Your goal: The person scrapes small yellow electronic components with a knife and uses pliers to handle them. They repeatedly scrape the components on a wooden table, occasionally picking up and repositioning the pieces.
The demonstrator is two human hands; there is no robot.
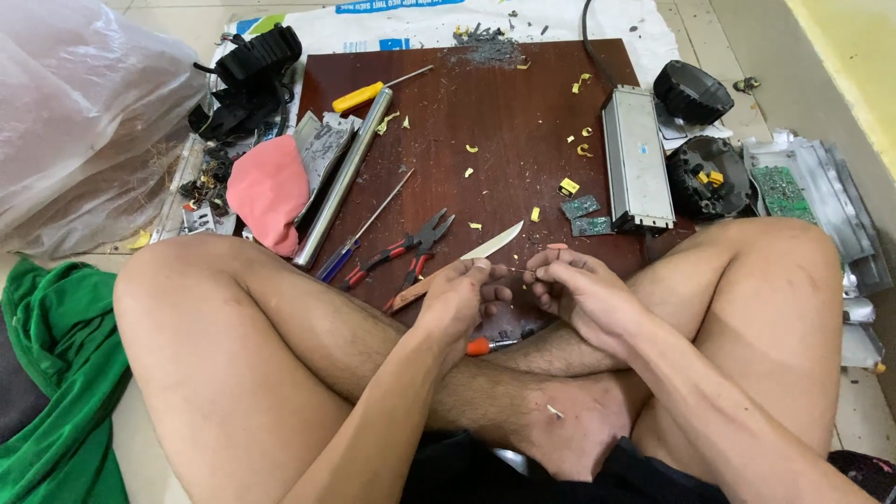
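Seated cross-legged at a dark wooden board (523,121). Left hand (462,299) closed around a knife (490,245) — pale blade angled up and away; right hand (574,289) pinching a thin wire (519,270) stretched between both hands. On the board: red-handled pliers (401,252), yellow screwdriver (369,93), metal tube (343,177), grey metal box (637,154) — contents hidden. Clear plastic bag (84,112) far left, contents unclear.

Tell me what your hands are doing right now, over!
Left hand gripping a knife, blade pointing away. Right hand pinching a thin wire, barely visible, between both hands. Red-handled pliers lie just left on the wooden board; nothing in the way.
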